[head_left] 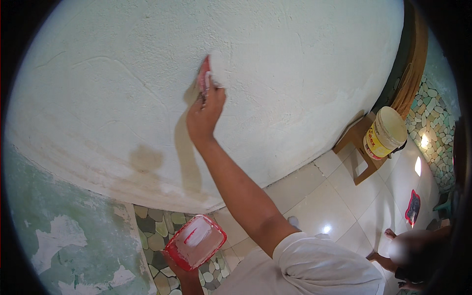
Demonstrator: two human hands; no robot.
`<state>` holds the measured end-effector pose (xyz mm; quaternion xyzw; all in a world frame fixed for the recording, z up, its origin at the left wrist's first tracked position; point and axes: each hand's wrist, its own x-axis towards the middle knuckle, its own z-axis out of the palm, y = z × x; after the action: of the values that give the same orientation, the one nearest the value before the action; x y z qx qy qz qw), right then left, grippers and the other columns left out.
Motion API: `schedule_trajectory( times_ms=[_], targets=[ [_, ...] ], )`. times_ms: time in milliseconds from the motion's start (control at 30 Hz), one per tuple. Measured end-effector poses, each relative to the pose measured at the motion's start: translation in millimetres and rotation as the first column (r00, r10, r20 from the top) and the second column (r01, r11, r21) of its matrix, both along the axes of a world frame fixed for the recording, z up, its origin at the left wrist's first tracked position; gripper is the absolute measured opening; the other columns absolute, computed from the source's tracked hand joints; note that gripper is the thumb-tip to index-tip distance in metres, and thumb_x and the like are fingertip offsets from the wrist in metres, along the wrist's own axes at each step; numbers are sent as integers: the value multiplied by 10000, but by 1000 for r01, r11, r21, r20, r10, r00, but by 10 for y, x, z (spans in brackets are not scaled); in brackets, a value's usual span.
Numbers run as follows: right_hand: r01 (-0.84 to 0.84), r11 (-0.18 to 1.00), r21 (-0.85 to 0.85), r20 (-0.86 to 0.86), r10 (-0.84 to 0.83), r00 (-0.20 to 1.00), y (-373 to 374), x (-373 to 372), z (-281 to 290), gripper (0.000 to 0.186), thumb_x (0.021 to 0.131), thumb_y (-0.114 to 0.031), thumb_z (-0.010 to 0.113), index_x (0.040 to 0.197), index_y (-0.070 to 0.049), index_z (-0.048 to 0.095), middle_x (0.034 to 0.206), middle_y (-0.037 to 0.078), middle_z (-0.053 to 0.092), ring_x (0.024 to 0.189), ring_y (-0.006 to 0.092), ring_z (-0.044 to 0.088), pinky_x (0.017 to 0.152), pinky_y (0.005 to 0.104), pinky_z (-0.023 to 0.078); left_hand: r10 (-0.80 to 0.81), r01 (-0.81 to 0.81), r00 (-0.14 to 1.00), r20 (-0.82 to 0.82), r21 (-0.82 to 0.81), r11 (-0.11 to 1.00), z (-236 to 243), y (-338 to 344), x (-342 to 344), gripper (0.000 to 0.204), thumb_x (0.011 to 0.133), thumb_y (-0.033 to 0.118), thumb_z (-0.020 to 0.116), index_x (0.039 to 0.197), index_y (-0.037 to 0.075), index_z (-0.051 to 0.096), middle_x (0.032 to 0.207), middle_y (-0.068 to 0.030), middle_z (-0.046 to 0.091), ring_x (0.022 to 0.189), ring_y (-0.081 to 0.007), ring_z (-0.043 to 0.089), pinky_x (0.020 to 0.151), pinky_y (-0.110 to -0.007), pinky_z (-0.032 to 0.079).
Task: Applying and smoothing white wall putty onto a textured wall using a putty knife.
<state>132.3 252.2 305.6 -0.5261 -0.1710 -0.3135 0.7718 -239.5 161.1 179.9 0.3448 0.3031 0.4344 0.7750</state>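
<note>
My right hand (207, 109) reaches up against the white textured wall (275, 64). Its fingers are wrapped round a red putty scraper (204, 71) smeared with white, whose blade lies against the wall surface and looks blurred. Low in the view, my left hand (183, 269) grips a red plastic tub (221, 241) by its near edge. White putty (199, 231) lies inside the tub, and its rim is smeared with white.
A white bucket with a yellow label (383, 135) stands on a brown stool (356, 140) at the right. Pale floor tiles (319, 201) and pebble flooring (157, 236) lie below. Another person's legs (386, 260) show at the lower right, near a red-edged dark mat (413, 207).
</note>
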Motion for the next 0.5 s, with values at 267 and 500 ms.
schedule_trajectory(
  times_ms=[267,500],
  targets=[
    [-235,946,-222,376,305,875,-268,-219,-60,578,715,166,502,1275,28,540,1128,204,515,1034,373,471,923,417,391,-14,14,999,43,-1,1000,75,-2,113,631,951,584,395,1275,55,512,1262,-138,567,1170,-331,538,985,-507,447],
    [46,992,-114,152,-28,988,-438,391,-309,659,691,178,468,1332,28,496,1222,230,488,1142,380,442,998,428,356,-34,36,999,-30,41,999,77,11,139,700,918,649,399,1284,63,508,1272,-125,559,1180,-342,523,995,-533,431]
  ],
)
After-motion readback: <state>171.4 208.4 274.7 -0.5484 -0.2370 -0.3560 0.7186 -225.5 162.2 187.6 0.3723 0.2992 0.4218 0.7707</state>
